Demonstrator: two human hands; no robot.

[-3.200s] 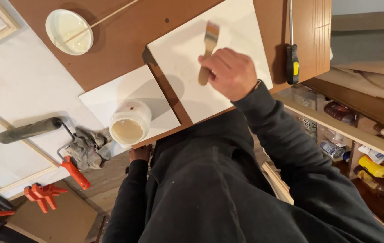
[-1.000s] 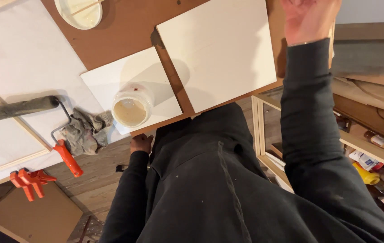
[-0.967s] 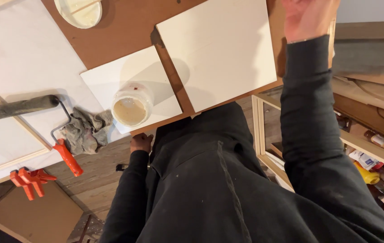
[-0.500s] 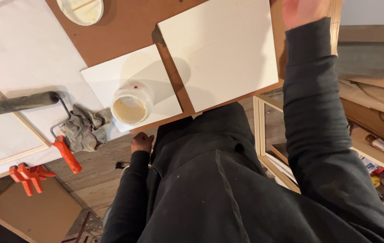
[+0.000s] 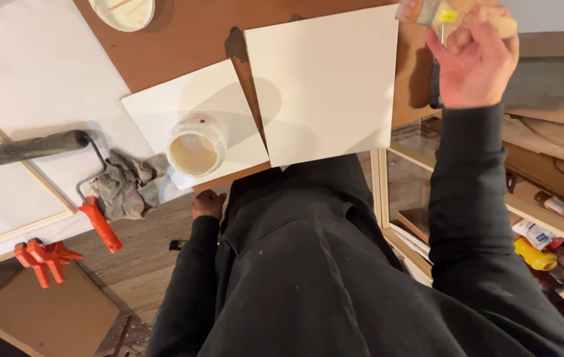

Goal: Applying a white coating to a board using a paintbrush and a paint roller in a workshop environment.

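My right hand (image 5: 474, 59) is raised at the top right, off the large white panel's (image 5: 325, 82) right edge, and grips a flat paintbrush (image 5: 427, 10) by its wooden handle. The panel lies on a brown board (image 5: 196, 33). A smaller white panel (image 5: 189, 99) lies to its left, with an open jar of beige paint (image 5: 195, 149) standing on it. My left hand (image 5: 208, 203) rests curled at the board's near edge, just below the jar; its fingers are hidden.
A paint roller with an orange handle (image 5: 44, 145) and a grey rag (image 5: 126, 182) lie left of the jar. A white bowl (image 5: 123, 10) sits at the top. Orange clamps (image 5: 40, 258) are on the floor. Shelves with bottles (image 5: 540, 251) stand at right. A dark tool (image 5: 435, 86) lies near the board's right edge.
My right hand lifted the brush off the large panel and up to the top right; it now sits slightly lower, with the brush in sight. My left hand has stayed put.
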